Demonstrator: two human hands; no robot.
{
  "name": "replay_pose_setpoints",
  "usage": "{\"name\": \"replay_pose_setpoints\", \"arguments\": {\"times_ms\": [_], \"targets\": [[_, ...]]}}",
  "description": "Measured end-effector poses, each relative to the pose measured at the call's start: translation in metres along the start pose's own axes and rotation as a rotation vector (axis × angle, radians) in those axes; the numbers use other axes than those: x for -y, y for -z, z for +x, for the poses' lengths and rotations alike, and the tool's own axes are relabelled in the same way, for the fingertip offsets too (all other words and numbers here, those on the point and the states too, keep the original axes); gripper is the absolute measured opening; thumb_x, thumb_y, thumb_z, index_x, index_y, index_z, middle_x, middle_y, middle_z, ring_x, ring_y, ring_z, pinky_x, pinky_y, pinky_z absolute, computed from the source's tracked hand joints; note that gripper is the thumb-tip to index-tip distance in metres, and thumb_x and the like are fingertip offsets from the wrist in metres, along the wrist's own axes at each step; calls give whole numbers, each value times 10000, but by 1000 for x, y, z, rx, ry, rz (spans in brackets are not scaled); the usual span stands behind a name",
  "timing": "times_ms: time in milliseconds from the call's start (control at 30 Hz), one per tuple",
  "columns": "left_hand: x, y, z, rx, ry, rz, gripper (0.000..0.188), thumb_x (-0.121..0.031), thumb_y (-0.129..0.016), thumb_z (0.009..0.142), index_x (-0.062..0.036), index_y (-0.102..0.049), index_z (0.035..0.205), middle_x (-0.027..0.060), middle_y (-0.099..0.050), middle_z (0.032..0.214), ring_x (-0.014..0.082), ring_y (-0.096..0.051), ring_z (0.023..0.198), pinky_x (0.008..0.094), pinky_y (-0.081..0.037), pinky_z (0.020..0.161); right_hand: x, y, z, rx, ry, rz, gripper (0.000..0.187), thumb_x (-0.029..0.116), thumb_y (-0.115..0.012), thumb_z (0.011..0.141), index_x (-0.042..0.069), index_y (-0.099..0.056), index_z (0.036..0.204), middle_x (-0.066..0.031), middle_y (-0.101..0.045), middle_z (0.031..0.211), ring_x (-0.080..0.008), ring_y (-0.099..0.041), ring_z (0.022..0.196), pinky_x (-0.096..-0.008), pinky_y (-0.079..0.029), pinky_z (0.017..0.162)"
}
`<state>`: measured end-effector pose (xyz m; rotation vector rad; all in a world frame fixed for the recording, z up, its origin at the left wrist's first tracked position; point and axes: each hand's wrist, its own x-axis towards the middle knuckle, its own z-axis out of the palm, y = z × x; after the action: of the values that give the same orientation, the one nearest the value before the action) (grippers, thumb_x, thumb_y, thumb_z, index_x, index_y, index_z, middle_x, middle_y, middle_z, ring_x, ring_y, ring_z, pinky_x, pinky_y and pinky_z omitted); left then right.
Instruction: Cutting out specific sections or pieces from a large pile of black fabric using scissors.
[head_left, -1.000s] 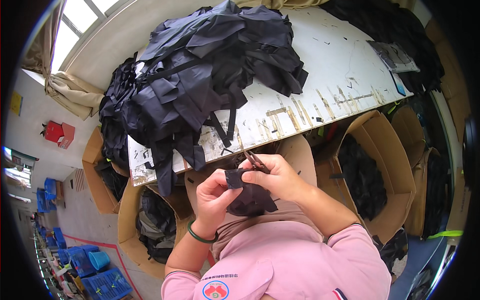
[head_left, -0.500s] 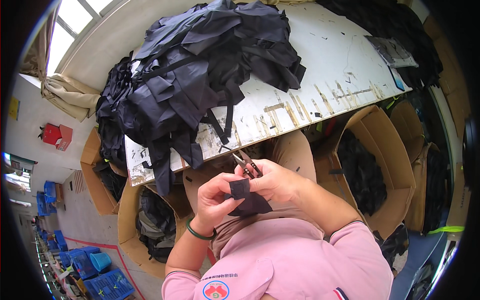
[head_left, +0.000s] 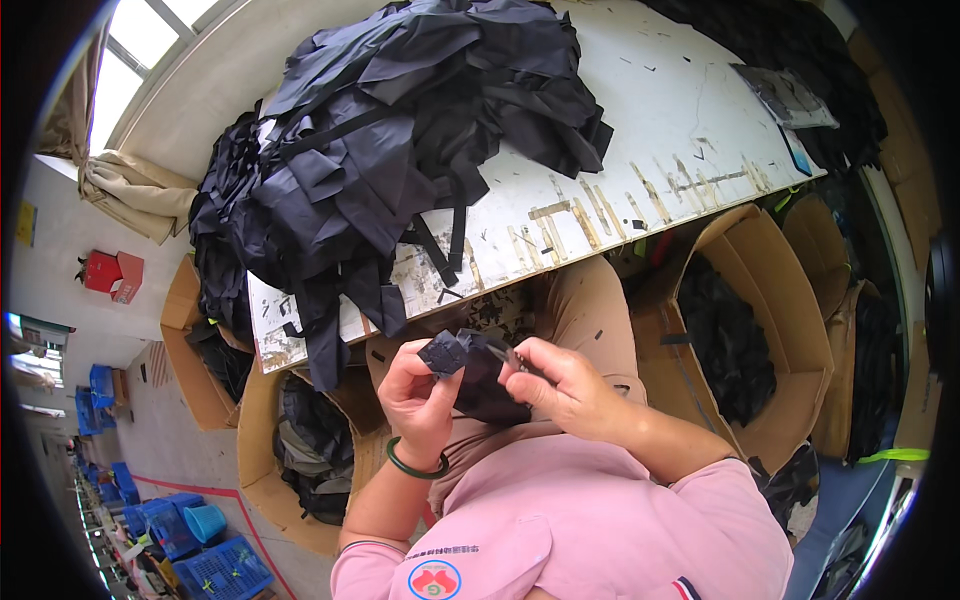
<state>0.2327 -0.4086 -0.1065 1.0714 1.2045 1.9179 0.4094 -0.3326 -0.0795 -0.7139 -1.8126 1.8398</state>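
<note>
Beside a white surface [head_left: 680,110] heaped with black cloth [head_left: 380,160], pinching a dark fabric piece [head_left: 441,354] between left fingers [head_left: 402,372] and thumb [head_left: 443,398], corner-out beyond them; clasping scissors [head_left: 532,371] in right fingers [head_left: 548,354].

Upper left: I see bright window [head_left: 142,35], curtain [head_left: 140,193] | Left: white wall [head_left: 62,225] | Lower left: grey floor [head_left: 172,425] | Upper right: white table [head_left: 640,112]

Worktop [head_left: 680,110] ahead of us: fabric pile [head_left: 390,150] on its left, packet [head_left: 785,97] near its right end. Cloth piece [head_left: 442,355] in our left hand [head_left: 418,405], snips [head_left: 533,371] in our right hand [head_left: 572,397]. Near carton [head_left: 260,460] to our left, second carton [head_left: 180,340] just beyond; third carton [head_left: 797,320], cloth [head_left: 725,345] inside, to our right. Crates [head_left: 228,565] on floor [head_left: 175,435], far left.
</note>
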Motion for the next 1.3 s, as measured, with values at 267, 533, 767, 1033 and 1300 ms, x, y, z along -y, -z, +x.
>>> {"name": "replay_pose_setpoints", "arguments": {"times_ms": [267, 533, 767, 1033, 1300], "targets": [[4, -1, -5, -5, -85, 109, 176, 123, -667, 772, -2, -578, 857, 105, -609, 1003, 156, -581, 892, 254, -461, 789, -7, -14, 0, 239, -304, 555, 241, 286, -599, 951, 78, -495, 885, 41, -463, 672, -29, -420, 568, -192, -363, 497], [5, -2, -7, 32, -154, 245, 217, 164, -643, 698, 0, -567, 818, 113, -625, 954, 218, -587, 897, 308, -468, 787, -6, -23, 4, -38, 74, -42, 259, 240, -702, 875, 31, -548, 878, -6, -497, 653, -84, -429, 556, -250, -379, 500], [5, -2, -6, 65, -216, 287, 225, 164, -647, 687, -1, -563, 816, 116, -628, 947, 229, -590, 892, 315, -474, 774, -3, -19, 4, -19, 48, -127, 261, 254, -690, 882, 24, -568, 898, -19, -490, 635, -99, -426, 559, -274, -380, 498], [7, 2, -6, 94, -203, 260, 218, 150, -651, 691, -6, -568, 818, 115, -634, 948, 236, -591, 884, 324, -472, 768, -3, -18, 3, -14, 23, -67, 280, 300, -666, 889, 35, -578, 905, -71, -507, 610, -158, -448, 527, -314, -389, 502], [7, 2, -4, 162, -259, 257, 221, 143, -655, 655, -11, -575, 791, 111, -640, 907, 253, -587, 844, 354, -470, 767, -2, -18, 3, -14, 21, -65, 267, 283, -665, 893, 30, -582, 887, -68, -508, 620, -136, -447, 550, -306, -393, 516]]}}
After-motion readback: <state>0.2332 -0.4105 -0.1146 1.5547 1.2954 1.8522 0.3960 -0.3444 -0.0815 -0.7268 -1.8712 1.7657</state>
